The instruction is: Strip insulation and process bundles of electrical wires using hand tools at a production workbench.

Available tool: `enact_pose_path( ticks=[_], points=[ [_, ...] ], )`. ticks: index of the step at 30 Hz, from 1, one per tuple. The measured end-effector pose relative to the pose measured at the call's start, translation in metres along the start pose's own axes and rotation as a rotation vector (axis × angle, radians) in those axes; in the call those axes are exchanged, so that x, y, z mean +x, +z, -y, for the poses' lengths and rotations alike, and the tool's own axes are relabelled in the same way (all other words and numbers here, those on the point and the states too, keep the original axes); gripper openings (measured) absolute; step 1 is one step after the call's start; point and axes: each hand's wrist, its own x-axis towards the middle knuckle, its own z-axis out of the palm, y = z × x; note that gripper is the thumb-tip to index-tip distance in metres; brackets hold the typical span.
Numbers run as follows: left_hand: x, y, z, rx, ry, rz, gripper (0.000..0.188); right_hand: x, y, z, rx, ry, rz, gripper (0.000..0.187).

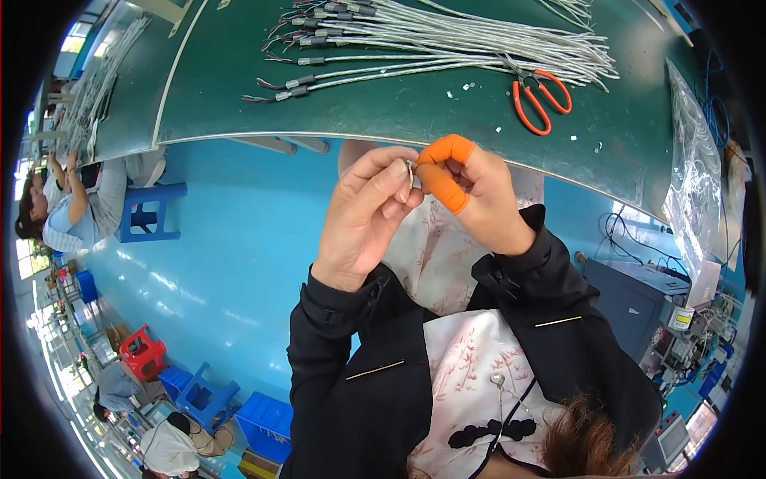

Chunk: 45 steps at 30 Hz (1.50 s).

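Note:
In front of my lap, just off the table's near edge, my two hands meet at the fingertips. Between the thumb and fingers of my left hand [369,199] is pinched a small silvery piece [411,171] with a dark greenish tip, which looks like a cable end; most of it is hidden by the fingers. My right hand [471,185] wears orange finger covers on thumb and forefinger. Those two fingers are closed together right at the tip of the piece, and whatever they grip is hidden.
On the green table [215,104] lies a bundle of silvery braided cables [447,36] with dark sleeves and bared coloured wires. Orange-handled scissors [536,94] rest at its right, near small white scraps. Clear plastic sheeting [688,160] hangs at the right edge. Other people sit at left.

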Motion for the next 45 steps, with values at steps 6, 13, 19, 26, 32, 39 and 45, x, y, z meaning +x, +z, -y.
enact_pose_path(
  ticks=[6,13,19,26,32,39,45],
  points=[
    [0.005,0.001,0.002,0.003,0.01,0.066,0.022,0.0,-0.005,-0.002,-0.232,-0.147,-0.074,0.011],
    [0.008,0.002,0.009,-0.062,-0.036,0.044,0.019,-0.002,-0.007,-0.004,-0.328,-0.254,-0.108,0.011],
    [0.01,-0.007,0.01,-0.13,-0.085,0.175,0.019,-0.004,-0.001,-0.007,-0.456,-0.449,-0.178,0.017],
    [0.003,0.002,0.008,0.078,0.064,0.003,0.023,0.0,0.001,-0.012,-0.57,-0.573,-0.259,0.021],
    [0.004,0.004,0.008,0.442,0.326,-0.005,0.021,-0.001,-0.002,-0.009,-0.674,-0.652,-0.296,0.025],
    [0.004,0.012,0.014,0.6,0.448,-0.098,0.014,-0.001,-0.005,-0.013,-0.702,-0.71,-0.33,0.026],
    [0.003,0.025,0.025,1.295,0.871,-0.303,0.016,-0.007,-0.003,-0.006,-0.618,-0.605,-0.297,0.024]
  ],
)
